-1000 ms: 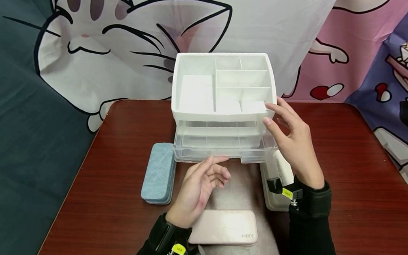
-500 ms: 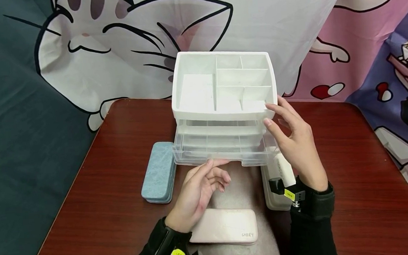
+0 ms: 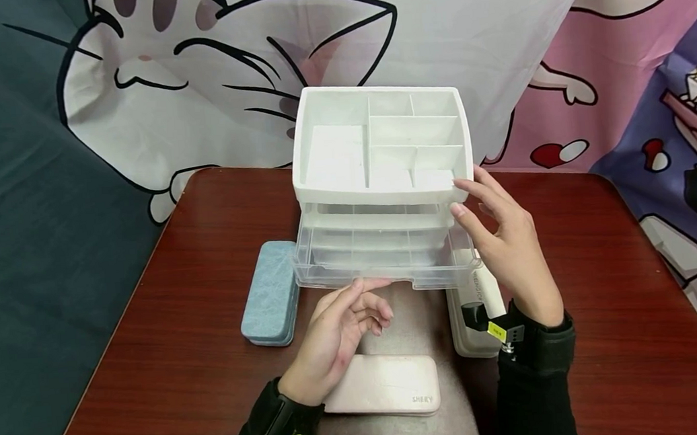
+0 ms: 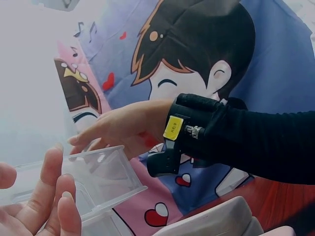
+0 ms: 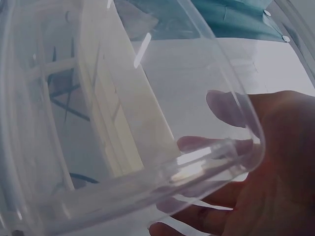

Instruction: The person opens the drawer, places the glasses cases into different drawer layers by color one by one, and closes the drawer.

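A white desktop organizer (image 3: 379, 134) with a divided top tray stands at the table's back. From its lower part a clear plastic drawer (image 3: 358, 274) juts forward. My left hand (image 3: 333, 343) touches the drawer's front edge, index finger straight along it and the other fingers loosely bent. At the organizer's front right corner, my right hand (image 3: 504, 240) rests its thumb and fingertips against the side. In the left wrist view the clear drawer (image 4: 101, 179) is beside the left fingers. In the right wrist view clear plastic (image 5: 162, 88) covers part of the right hand's fingers.
A blue case (image 3: 269, 294) lies left of the organizer. A pale pink case (image 3: 390, 384) lies near the front, partly behind the left hand. On the right, a beige case (image 3: 472, 337) sits partly under the drawer and right wrist. A patterned cloth (image 3: 482, 46) hangs behind the table (image 3: 596, 281).
The clear drawer has slid farther out toward me, and my left hand has moved back with it. My right hand has stayed at the organizer's corner.
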Available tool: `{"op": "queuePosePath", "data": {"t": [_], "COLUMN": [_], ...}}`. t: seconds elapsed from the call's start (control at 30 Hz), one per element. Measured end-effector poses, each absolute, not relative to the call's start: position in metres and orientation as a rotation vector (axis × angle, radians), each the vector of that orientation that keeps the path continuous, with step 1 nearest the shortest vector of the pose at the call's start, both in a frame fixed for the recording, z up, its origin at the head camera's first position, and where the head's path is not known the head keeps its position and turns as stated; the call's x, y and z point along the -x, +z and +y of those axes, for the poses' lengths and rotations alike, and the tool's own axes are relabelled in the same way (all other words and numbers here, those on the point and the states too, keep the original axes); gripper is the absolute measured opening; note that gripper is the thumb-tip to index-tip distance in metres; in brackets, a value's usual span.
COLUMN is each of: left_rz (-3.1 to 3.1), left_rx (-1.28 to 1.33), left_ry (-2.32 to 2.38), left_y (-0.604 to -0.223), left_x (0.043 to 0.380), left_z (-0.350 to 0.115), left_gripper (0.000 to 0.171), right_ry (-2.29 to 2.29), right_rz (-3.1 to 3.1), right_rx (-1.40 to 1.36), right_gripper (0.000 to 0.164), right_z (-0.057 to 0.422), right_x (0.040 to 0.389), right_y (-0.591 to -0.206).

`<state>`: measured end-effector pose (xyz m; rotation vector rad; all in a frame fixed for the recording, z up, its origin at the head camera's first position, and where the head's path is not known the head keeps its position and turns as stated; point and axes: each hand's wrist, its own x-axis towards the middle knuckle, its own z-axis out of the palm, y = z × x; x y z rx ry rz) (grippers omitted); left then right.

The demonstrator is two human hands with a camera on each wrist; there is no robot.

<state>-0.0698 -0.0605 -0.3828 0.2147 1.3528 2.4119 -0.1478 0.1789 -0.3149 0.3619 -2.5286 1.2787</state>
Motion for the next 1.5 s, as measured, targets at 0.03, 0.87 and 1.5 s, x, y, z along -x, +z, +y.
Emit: {"op": "queuePosePath", "data": {"t": [0.03,0.87,1.5], "left_rz": [1.349,1.341,1.346], "left_rx": [-0.216,-0.223,-0.216], "left_ry": [2.414,2.409,2.408], "left_y": [-0.383,-0.383,-0.382], "left_x": [0.069,0.060,0.055], "left_z": [-0.060,-0.060,-0.061], "left_gripper": [0.056,0.050,0.048], "right_ry": [1.281,1.297,1.252], "right_rz": [-2.530,-2.552,-2.609], "right_rx": [-0.362,-0.371,-0.387], "right_gripper": [0.039,0.041,0.042], "right_z": [0.179,0.179,0.184], "right_x": [0.148,0.147,0.143], "right_y": [-0.315,-0.314,-0.310]}}
